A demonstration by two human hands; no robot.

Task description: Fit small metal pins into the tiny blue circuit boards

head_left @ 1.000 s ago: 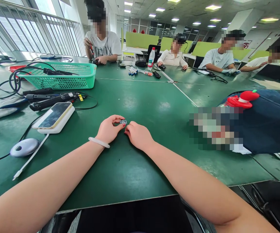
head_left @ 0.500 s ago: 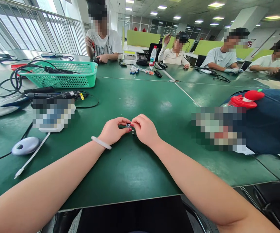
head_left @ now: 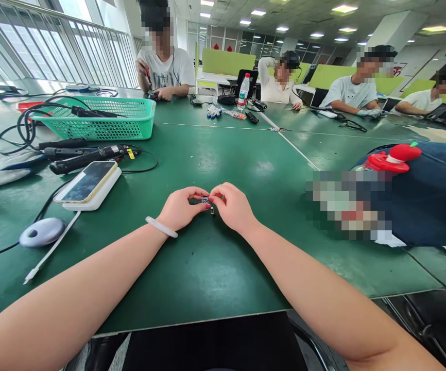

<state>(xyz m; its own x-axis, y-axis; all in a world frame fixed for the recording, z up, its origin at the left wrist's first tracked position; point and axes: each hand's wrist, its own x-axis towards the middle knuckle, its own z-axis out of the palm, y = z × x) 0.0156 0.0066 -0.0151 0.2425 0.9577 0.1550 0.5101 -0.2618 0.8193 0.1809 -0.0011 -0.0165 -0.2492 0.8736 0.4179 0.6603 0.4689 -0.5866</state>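
Over the middle of the green table (head_left: 207, 278), my left hand (head_left: 182, 208) pinches a small dark piece with light markings (head_left: 205, 200) between thumb and fingers. It looks like a little circuit board, but it is too small to be sure. My right hand (head_left: 231, 208) meets it from the other side, its fingertips closed at the right edge of the same piece. Just below the fingertips shows a tiny pale-and-dark part (head_left: 212, 210); whether it hangs from the piece or lies on the table I cannot tell. The fingers hide much of the piece.
On the left are a green basket (head_left: 146, 121), black handheld devices (head_left: 84, 161), a phone (head_left: 87, 183) on a white box, a grey-blue oval object (head_left: 42, 233) and a glove (head_left: 2, 172). A dark blue bag (head_left: 435, 201) lies right. Several people sit across, near a bottle (head_left: 243, 93).
My hands stay almost still around the small piece. Across the table, a person in white has moved a raised hand toward the head, and the person at far right has shifted.
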